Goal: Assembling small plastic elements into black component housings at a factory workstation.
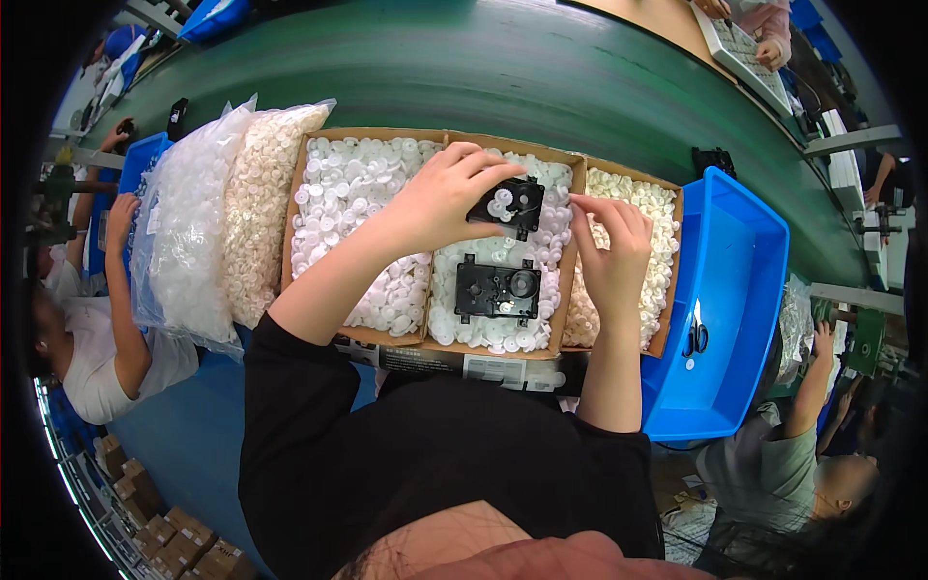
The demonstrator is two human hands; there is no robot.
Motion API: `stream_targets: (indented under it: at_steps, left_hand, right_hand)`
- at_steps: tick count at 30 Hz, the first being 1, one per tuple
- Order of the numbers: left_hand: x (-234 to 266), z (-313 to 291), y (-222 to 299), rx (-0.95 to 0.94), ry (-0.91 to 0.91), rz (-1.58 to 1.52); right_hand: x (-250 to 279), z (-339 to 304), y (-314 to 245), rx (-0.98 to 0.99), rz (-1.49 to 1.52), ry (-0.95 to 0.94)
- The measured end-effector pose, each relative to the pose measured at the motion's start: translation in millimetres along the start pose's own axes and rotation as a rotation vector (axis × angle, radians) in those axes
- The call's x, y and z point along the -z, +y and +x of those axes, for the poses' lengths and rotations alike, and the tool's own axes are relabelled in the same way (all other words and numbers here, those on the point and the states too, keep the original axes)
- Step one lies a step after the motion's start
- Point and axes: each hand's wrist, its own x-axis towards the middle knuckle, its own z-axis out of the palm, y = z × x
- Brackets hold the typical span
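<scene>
My left hand [447, 200] is closed on the left edge of a small black plastic housing [527, 205] with white gears on it. It holds the housing over the middle compartment of a cardboard box [435, 290]. Just right of the housing, my right hand [615, 242] has its thumb and fingertips pinched; anything between them is too small to make out. A second black housing [474, 288] lies below on the white gears [498, 335] of the middle compartment. White gears [353, 198] also fill the left compartment, and cream gears [659, 208] the right one.
Clear bags of white parts [193, 217] and cream parts [261, 203] stand on the left. At right is a blue bin [749, 280] with black-handled scissors [697, 333] inside. A green conveyor belt [464, 82] runs behind the box. Other people sit at both sides and across.
</scene>
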Motion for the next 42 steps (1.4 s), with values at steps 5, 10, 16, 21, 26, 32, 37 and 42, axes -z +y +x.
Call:
stream_targets:
  at_steps: [5, 10, 16, 21, 26, 32, 37, 42]
  left_hand:
    - [1.4, 1.9, -7.5, 0.032, -0.039, 0.029]
    - [9.4, 57.4, -16.7, 0.330, 0.279, 0.032]
    - [11.0, 57.9, -49.1, 0.297, 0.481, 0.101]
    - [63.5, -3.7, -33.6, 0.399, -0.189, -0.278]
    - [53.0, -70.2, -28.5, 0.354, -0.327, 0.090]
    - [33.8, -90.8, -23.9, 0.175, -0.122, 0.219]
    - [31.2, -91.3, -30.2, 0.046, -0.040, 0.224]
    - [31.3, -92.6, -35.0, -0.030, -0.002, 0.217]
  right_hand:
    - [2.1, 3.5, 3.7, -0.022, -0.036, 0.014]
    - [-8.5, 6.6, 5.8, -0.005, -0.113, -0.087]
    - [-25.1, 3.1, 5.8, 0.037, -0.290, -0.262]
    - [-18.5, -0.1, 5.6, 0.030, -0.283, -0.305]
    - [-20.8, -1.0, 1.9, 0.079, -0.327, -0.267]
    - [-0.2, -12.2, -12.1, 0.081, -0.182, -0.145]
    - [13.9, -33.7, -32.5, 0.105, 0.155, -0.243]
    - [7.8, -48.9, -48.9, 0.197, 0.232, -0.319]
